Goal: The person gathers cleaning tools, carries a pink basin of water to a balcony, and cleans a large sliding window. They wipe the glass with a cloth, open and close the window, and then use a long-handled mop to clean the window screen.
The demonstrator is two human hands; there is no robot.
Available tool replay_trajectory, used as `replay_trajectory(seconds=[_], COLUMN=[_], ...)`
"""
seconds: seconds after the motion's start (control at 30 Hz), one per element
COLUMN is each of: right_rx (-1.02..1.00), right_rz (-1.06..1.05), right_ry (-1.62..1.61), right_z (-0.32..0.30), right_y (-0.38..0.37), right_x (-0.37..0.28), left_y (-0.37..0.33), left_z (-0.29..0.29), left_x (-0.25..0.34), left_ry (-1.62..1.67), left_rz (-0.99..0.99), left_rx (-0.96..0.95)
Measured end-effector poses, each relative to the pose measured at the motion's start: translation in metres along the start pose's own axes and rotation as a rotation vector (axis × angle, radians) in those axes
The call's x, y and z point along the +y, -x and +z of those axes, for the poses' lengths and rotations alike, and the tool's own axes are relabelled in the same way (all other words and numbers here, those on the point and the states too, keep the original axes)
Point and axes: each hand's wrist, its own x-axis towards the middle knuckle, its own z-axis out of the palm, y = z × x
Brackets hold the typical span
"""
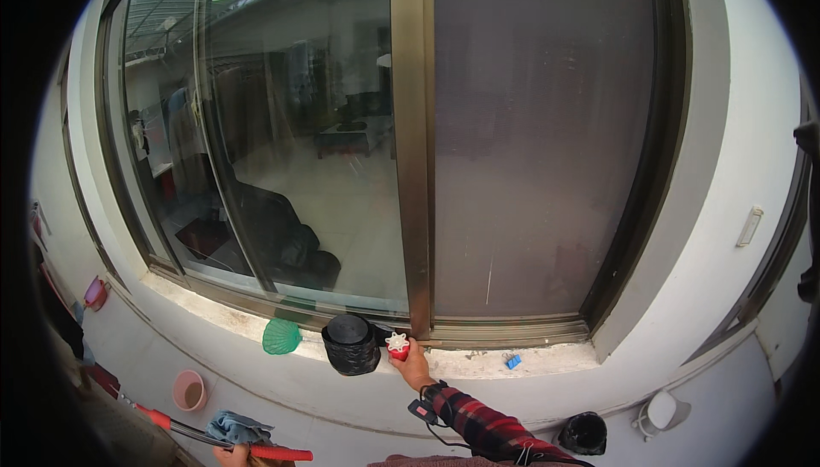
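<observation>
My right hand (414,368) reaches to the window sill, its fingers closed round a small red object (398,346) with a white star-shaped top. A round black bin (351,347), seemingly lined with a black bag, stands just left of that hand. At the lower left, my left hand (232,455) grips a pole (192,433) with red sections, and a blue cloth (237,428) lies against it. The cloth covers part of the fingers. Further left along the sill sits a green mesh basket (281,336).
A sliding window (299,168) with a brown frame rises behind the sill (478,363). A small blue item (513,362) lies on the sill's right part. Below are a pink bucket (190,391), a purple basin (96,294), a black-lined bin (582,433) and a white container (662,414).
</observation>
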Motion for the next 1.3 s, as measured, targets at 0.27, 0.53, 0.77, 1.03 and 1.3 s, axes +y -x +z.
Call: replay_trajectory(seconds=[0.27, 0.53, 0.77, 1.03, 1.3], right_rx=[-0.161, -0.564, -0.779, -0.903, -0.872], right_rz=[-0.088, -0.601, -0.746, -0.678, -0.559], right_ry=[0.011, -0.228, -0.096, 0.013, -0.165], right_z=[-0.038, -0.04, -0.03, -0.018, -0.02], right_y=[0.038, 0.067, 0.1, 0.107, 0.113], right_x=[0.012, -0.103, -0.154, -0.149, -0.141], left_y=[-0.021, -0.044, -0.045, -0.04, -0.024], left_z=[0.023, 0.083, 0.116, 0.126, 0.096], left_x=[0.007, 0.023, 0.027, 0.027, 0.011], left_ry=[0.099, 0.147, 0.352, 0.411, 0.38], left_rz=[0.04, 0.036, -0.022, 0.021, -0.066], left_rx=[-0.092, -0.285, -0.348, -0.205, -0.302])
